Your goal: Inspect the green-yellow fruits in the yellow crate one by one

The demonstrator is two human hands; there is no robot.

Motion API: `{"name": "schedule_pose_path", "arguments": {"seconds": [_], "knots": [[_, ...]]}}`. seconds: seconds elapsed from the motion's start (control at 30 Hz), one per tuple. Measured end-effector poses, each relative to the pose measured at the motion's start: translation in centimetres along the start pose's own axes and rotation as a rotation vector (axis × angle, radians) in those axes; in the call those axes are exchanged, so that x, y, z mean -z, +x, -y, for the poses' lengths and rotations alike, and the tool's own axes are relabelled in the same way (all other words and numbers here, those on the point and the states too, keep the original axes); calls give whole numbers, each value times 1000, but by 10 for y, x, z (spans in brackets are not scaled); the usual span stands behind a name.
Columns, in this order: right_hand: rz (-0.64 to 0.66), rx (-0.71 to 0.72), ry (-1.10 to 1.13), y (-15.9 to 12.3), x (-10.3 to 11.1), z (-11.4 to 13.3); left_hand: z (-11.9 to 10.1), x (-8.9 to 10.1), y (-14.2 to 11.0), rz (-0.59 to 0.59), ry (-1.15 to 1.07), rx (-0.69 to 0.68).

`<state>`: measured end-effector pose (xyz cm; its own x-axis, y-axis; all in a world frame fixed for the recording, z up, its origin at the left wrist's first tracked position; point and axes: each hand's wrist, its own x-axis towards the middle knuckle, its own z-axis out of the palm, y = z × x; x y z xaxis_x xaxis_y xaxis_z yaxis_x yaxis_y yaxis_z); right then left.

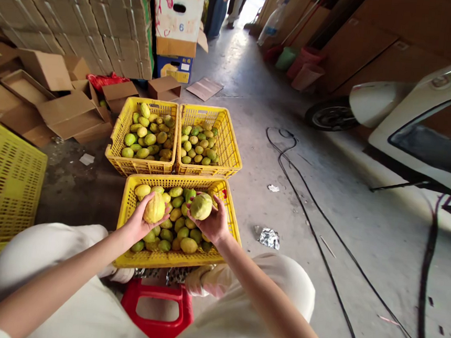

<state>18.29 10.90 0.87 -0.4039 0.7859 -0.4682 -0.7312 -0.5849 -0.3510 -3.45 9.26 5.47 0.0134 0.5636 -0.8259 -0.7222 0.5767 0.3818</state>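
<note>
My left hand point(141, 220) is closed around a yellow lemon point(154, 208), raised above the left part of the near yellow crate point(120, 233). A greener lemon point(201, 207) rests in the fingers of my right hand point(217, 223), over the right part of the same crate. Below both hands lie many yellow and green lemons point(178, 231), partly covered by my hands. Behind the near crate stand two more yellow crates side by side: the left one point(141, 165) holds larger lemons, the right one point(227, 153) smaller ones.
A red stool point(187, 313) is between my legs. At the left stand a yellow crate point(6, 192) and a heap of cardboard boxes point(68, 108). Black cables point(305, 205) cross the floor at right, near a white scooter point(412, 111). People's legs point(218, 8) show at the back.
</note>
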Motion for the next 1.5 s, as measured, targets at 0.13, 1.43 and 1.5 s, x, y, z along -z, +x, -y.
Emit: {"name": "schedule_pose_path", "arguments": {"seconds": [0.13, 1.43, 1.5], "knots": [[35, -1, 15, -2, -3, -2, 0, -1, 0, -7, 21, -39], [32, -6, -31, 0, -3, -6, 1, 0, 1, -19, -12, -17], [45, -3, -17, 0, -4, -5, 0, 0, 0, -5, -3, 18]]}}
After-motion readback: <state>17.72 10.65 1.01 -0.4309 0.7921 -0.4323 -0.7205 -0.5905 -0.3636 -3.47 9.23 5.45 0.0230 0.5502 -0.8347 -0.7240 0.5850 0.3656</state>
